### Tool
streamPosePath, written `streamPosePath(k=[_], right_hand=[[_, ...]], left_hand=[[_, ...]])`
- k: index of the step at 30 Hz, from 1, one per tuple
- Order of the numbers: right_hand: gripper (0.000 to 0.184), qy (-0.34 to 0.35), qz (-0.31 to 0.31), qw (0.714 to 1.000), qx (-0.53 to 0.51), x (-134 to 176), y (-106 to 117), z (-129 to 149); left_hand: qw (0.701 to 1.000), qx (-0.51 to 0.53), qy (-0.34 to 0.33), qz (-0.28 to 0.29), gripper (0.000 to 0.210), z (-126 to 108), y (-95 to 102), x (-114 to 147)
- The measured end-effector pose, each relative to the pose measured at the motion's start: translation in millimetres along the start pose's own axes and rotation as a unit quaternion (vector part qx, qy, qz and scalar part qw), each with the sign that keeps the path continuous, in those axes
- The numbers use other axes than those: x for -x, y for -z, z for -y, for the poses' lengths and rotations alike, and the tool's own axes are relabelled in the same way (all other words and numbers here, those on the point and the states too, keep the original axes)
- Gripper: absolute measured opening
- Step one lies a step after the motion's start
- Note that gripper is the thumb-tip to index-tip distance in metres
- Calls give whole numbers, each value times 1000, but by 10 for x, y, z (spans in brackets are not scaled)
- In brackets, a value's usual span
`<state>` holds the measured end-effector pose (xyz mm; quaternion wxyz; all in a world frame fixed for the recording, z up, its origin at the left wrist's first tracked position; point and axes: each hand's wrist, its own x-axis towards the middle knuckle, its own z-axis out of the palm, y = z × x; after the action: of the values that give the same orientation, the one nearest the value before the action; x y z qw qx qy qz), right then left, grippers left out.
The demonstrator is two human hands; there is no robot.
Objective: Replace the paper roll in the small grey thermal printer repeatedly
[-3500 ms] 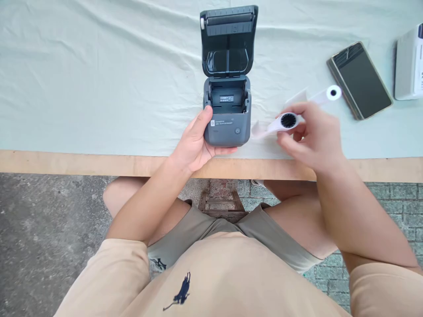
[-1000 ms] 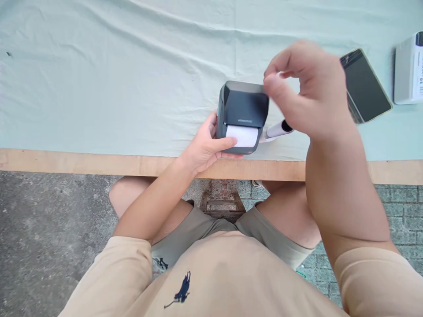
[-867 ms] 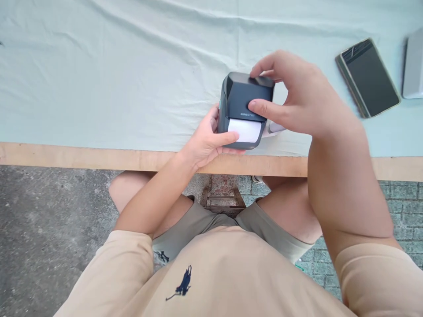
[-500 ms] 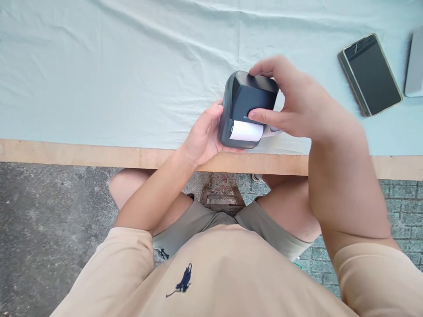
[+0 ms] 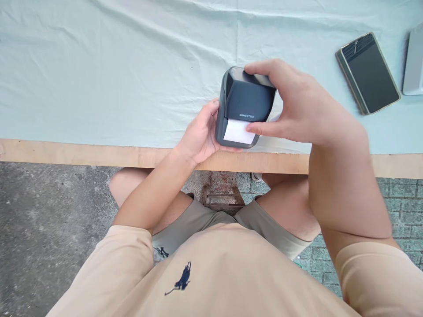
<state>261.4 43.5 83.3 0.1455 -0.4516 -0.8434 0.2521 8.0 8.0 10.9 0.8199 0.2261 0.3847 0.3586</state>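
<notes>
Both clamped on, my left grip (image 5: 200,134) round the dark printer (image 5: 245,105), my right grip (image 5: 297,103) across its lid (image 5: 251,93), thumb (image 5: 261,128) touching white paper (image 5: 237,131).

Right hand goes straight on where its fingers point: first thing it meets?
The dark printer. The right hand seems to touch its far edge, thumb at the white paper; exact contact is unclear.

- Left hand (image 5: 203,132) cupping the dark printer (image 5: 249,99) from its left and below
- Right hand (image 5: 261,97) spanning the printer, thumb over white paper (image 5: 235,131) at its front
- Phone (image 5: 372,75) well right of the printer
- Pale box (image 5: 414,61) farther right of it
</notes>
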Motion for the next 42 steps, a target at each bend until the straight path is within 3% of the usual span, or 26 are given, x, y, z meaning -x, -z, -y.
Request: streamPosePath(k=[2, 4, 6, 9, 11, 12, 14, 17, 20, 22, 26, 32, 35, 39, 42], right_hand=[[95, 17, -12, 1000, 9, 10, -17, -58], [84, 54, -55, 997, 25, 9, -32, -83], [63, 92, -168, 981, 43, -6, -46, -57], [26, 62, -415, 906, 52, -42, -67, 67], [31, 35, -512, 857, 41, -55, -82, 177], [37, 33, -517, 855, 36, -55, -90, 230], [41, 39, -435, 899, 35, -42, -103, 321], [28, 28, -281, 958, 46, -15, -109, 395], [10, 37, -288, 956, 47, -13, -105, 378], [9, 55, -291, 954, 43, -24, -107, 325], [17, 24, -171, 980, 100, -42, -140, 215], [31, -23, -42, 977, 210, -52, -145, 294], [33, -62, -4, 973, 224, -101, -105, 407], [30, -106, 44, 969, 220, -173, -10, 534], [40, -135, 31, 979, 152, -146, 96, 540]], left_hand=[[1000, 0, 4, -9, 58, -7, 0, -7], [1000, 4, 8, -11, 58, -4, 20, -19], [1000, 8, 14, -3, 60, 9, 60, -35], [1000, 12, 15, 21, 58, 40, 127, -58], [999, 23, 7, 30, 53, 58, 152, -68], [999, 29, 1, 30, 49, 63, 154, -70], [999, 31, -6, 28, 46, 62, 140, -69], [999, 32, -8, 19, 50, 38, 102, -62], [999, 41, -4, 15, 57, 31, 91, -61], [999, 43, -1, 18, 55, 52, 104, -60], [998, 33, -22, 43, 53, 117, 140, -45], [997, -18, -48, 53, 94, 75, 96, 30], [997, -35, -41, 47, 102, 28, 53, 65], [997, -32, -37, 52, 99, 31, 67, 74], [998, -23, -15, 50, 71, 70, 118, 39]])
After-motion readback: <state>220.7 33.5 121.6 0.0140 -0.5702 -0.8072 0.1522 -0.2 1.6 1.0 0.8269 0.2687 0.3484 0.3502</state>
